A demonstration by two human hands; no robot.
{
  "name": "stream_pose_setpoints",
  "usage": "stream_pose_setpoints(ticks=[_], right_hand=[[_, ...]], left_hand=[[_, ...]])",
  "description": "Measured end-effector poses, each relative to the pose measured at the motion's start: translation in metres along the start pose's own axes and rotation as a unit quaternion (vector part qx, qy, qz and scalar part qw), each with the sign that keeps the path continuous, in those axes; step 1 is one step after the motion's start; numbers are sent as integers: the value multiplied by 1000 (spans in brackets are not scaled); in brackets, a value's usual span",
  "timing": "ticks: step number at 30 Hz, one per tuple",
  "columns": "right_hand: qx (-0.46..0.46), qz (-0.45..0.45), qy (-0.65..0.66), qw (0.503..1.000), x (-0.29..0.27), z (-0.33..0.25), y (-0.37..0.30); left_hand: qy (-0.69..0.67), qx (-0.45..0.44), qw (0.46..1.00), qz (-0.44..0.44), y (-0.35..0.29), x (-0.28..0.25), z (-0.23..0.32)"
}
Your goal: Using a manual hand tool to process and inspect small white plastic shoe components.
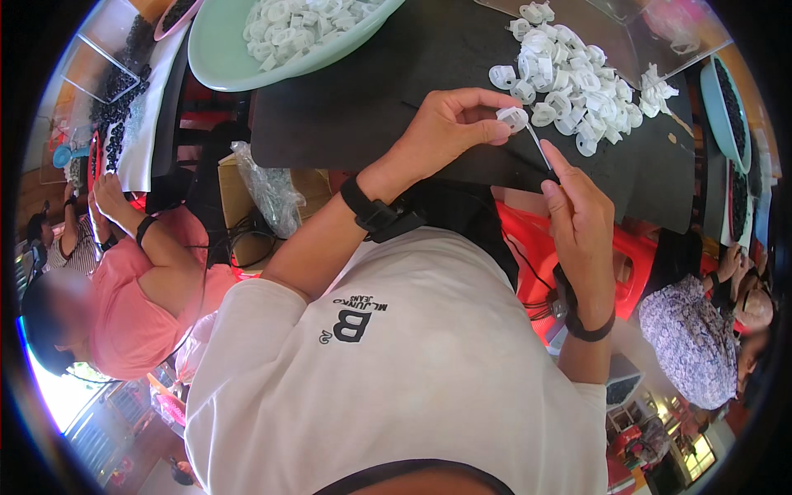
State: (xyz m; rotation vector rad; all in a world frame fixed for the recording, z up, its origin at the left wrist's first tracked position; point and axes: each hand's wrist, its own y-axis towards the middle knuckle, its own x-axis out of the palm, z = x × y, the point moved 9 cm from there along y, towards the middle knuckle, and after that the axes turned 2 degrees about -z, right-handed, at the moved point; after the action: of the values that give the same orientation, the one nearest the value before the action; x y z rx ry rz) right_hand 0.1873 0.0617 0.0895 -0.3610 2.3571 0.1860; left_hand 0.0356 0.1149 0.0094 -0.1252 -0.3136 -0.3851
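Evidently mid-assembly, the left hand [445, 132] pinches a small white plastic piece [513, 118] above the dark worktop [346, 107] while the right hand [582, 219] holds a thin pin [538, 147] at it, so seating the pin likely needs steady alignment.

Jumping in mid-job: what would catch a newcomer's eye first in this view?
At centre, the left hand pinches a small white plastic part while the right hand brings a thin white pin up to it. Just beyond, a heap of white plastic parts lies on the dark table, and a pale green bowl of more parts sits top left.
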Motion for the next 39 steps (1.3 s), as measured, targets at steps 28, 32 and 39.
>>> stream_pose_setpoints(ticks=[28, 32, 39], right_hand=[[-18, -30, -131, 991, 10, -7, 5], [-41, -36, -105, 993, 12, -1, 9], [-33, -6, -9, 999, -4, -9, 6]], left_hand=[[67, 21, 997, -18, 0, 3, -6], [88, 10, 996, -7, -1, 4, -4], [18, 30, 999, 26, -3, -2, -1]])
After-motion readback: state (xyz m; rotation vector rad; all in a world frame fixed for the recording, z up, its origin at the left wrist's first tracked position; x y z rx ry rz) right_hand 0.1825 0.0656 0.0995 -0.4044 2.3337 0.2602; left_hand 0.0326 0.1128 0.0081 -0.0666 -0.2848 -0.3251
